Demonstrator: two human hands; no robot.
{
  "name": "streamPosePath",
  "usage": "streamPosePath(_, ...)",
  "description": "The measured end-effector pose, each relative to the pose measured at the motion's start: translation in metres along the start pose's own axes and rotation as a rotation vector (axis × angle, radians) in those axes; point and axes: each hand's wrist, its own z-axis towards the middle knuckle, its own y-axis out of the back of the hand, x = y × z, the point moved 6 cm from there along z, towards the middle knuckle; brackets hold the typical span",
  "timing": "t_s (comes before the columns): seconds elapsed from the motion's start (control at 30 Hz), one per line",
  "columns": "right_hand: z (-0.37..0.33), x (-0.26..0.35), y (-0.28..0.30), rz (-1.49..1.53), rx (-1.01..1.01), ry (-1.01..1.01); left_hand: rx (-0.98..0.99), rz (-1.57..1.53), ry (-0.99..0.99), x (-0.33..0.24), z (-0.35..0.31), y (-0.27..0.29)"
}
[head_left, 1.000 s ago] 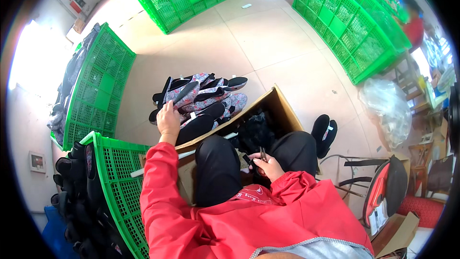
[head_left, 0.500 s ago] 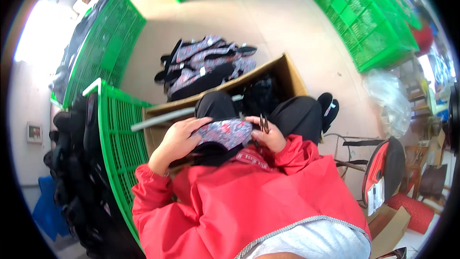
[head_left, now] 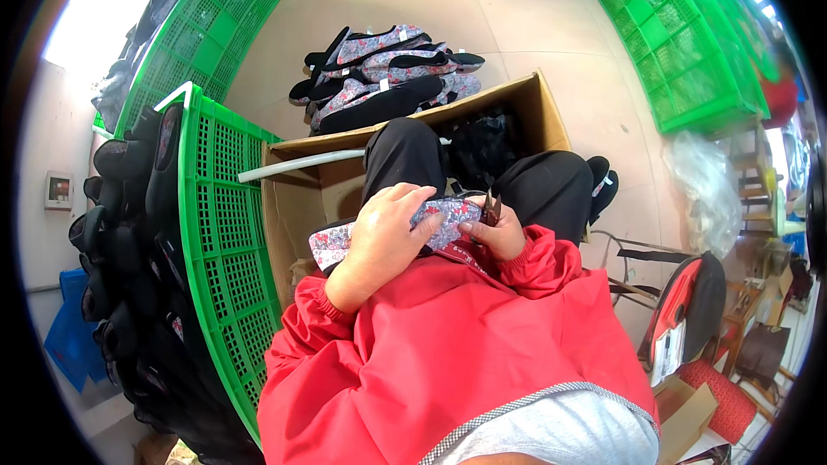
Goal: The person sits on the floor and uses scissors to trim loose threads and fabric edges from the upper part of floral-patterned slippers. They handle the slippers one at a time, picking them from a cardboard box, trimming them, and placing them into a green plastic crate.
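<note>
My left hand is closed over a grey, red-flecked floral fabric slipper, thumb and fingers pinching its upper side. My right hand grips small dark metal snips, blades pointing up and away from me, while its thumb presses the slipper's right end. The slipper lies across my lap, its underside hidden from me.

I take the step in hand to be turning and checking this one for something to trim; I can't see a loose thread. The next move calls for holding the edge taut and bringing the snips round without nicking the cloth.

Beyond my knees stands an open brown cardboard box with crumpled black plastic inside, and past it, on the floor, a heap of floral and black slippers. Just to my left, a green mesh plastic crate stands beside stacked black slippers.
</note>
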Motion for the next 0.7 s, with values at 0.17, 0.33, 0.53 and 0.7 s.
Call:
streamPosePath(0.17,-0.003,-0.002,0.002,0.071,0.062,0.030,0.009,-0.068,0.030,-0.002,0.010,-0.005)
streamPosePath(0.33,-0.008,-0.005,0.011,0.051,0.095,-0.044,-0.027,-0.102,-0.005,-0.002,0.015,-0.015)
streamPosePath(0.53,-0.013,-0.009,0.022,-0.026,0.160,-0.092,-0.094,-0.188,0.052,0.009,0.021,-0.028)
streamPosePath(0.7,-0.011,-0.001,0.030,-0.068,0.185,-0.096,-0.125,-0.199,0.122,0.014,0.025,-0.031)
